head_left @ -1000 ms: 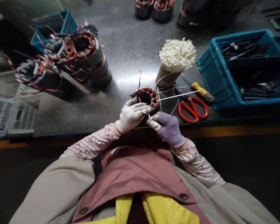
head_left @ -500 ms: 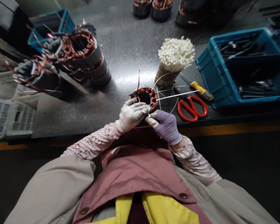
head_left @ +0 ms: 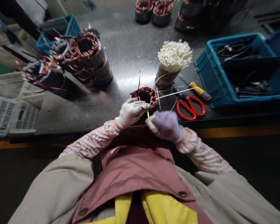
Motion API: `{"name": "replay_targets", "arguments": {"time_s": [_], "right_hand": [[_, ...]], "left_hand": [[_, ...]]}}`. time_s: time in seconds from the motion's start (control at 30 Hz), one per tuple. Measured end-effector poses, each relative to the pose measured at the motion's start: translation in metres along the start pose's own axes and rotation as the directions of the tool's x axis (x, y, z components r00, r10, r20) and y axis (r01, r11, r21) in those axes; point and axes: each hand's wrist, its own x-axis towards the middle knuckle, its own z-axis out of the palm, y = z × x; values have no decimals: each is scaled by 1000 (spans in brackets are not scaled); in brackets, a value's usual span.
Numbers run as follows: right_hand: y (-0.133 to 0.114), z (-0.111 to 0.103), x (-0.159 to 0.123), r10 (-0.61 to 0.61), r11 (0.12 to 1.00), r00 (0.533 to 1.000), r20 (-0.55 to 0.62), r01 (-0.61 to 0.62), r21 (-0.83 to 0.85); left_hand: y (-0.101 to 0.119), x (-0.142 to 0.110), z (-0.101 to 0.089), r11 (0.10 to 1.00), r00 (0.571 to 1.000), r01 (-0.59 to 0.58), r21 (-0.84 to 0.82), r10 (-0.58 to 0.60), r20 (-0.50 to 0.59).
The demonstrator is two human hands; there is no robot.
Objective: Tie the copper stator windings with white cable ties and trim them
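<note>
A motor stator [head_left: 153,96] with copper windings sits on the bench before me, a twisted wire lead standing up from it. My left hand [head_left: 132,111], in a white glove, is closed on the stator's near left side, fingers over its rim. My right hand [head_left: 165,125], in a purple glove and slightly blurred, pinches a white cable tie [head_left: 148,114] that runs down from the stator's near edge. More white ties, one long cable tie [head_left: 177,93] among them, stick out to the stator's right. Red-handled scissors [head_left: 190,107] lie beyond them.
A tube packed with white cable ties [head_left: 175,56] stands behind the stator. A yellow-handled tool [head_left: 200,91] lies by a blue bin [head_left: 212,73] of dark parts. Stacked stators [head_left: 93,59] stand left, near white plastic baskets [head_left: 25,116]. More stators [head_left: 162,18] are at the back.
My right hand has drawn back a little, down and to the right, and more of the pinched cable tie shows. My left hand stays on the stator. The view has shifted slightly.
</note>
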Motion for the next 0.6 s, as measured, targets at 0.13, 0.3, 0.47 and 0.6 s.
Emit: {"name": "replay_targets", "arguments": {"time_s": [0.13, 0.3, 0.47, 0.6], "right_hand": [[-8, -18, -15, 117, 978, 985, -129, -92, 187], [-9, -10, 35, 627, 494, 779, -29, -368, 788], [2, 13, 103, 751, -30, 617, 237, -327, 945], [18, -4, 68, 611, 502, 788, -73, -316, 805]], "left_hand": [[-4, 2, -4, 1000, 999, 11, -16, -11, 39], [-9, 3, -11, 997, 983, -71, 36, 63, 175], [-12, 5, -10, 996, 966, -58, 69, 39, 254], [-3, 4, -25, 998, 963, -64, 15, 57, 264]]}}
